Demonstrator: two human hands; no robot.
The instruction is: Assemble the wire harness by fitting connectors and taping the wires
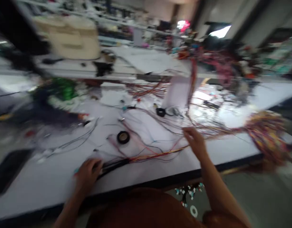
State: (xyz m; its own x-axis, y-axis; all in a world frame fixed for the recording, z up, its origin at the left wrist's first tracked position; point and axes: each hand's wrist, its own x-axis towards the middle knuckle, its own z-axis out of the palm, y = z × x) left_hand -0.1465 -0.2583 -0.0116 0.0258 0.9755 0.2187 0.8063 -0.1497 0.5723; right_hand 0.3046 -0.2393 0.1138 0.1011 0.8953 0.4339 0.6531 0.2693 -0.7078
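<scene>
A wire harness (157,155) with red, yellow and dark wires lies along the front of the white table. Black wrapping (117,164) covers its left part. My left hand (87,174) is closed around the left end of this harness, and its fingers hide what lies inside the grip. Over the wires farther right is my right hand (195,142), its fingers loosely stretched to the left and apart. Motion blur hides whether it touches them. A roll of black tape (123,137) lies behind the harness, between the hands. Another black roll (161,111) is farther back.
A thick bundle of coloured wires (267,133) hangs over the table's front edge at right. A dark flat object (11,169) lies at left. Green and white parts (65,90) are heaped behind it. A cream-coloured machine or box (73,39) stands on the rear shelf.
</scene>
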